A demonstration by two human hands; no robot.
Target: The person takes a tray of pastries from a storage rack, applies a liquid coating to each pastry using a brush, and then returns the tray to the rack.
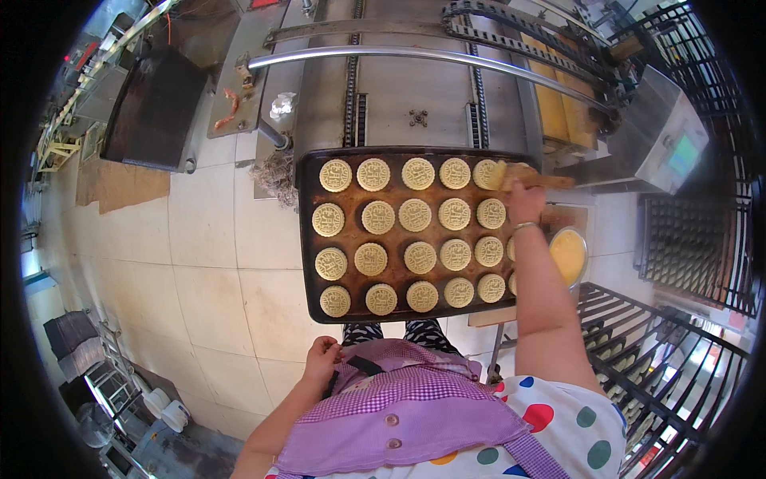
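Observation:
A dark baking tray [313, 239] in front of me carries rows of round, pale yellow mooncakes [415, 215] with raised patterns on top. My right hand [525, 203] reaches over its far right corner, closed on a wide wooden-handled pastry brush [523, 176]. The bristles touch the far-row mooncake [487, 174] near that corner. My right forearm covers part of the rightmost column. Down by my purple checked apron [375, 431], my left hand [321, 361] is closed with curled fingers, off the tray; whatever it may hold is hidden.
A bowl of yellow liquid [568, 255] stands right of the tray, beside my forearm. Beyond the tray lies a metal conveyor machine [415, 88] with a crossbar [415, 53]. A control box [670, 136] is at the right, and a black rack [638, 343] holds more trays below it.

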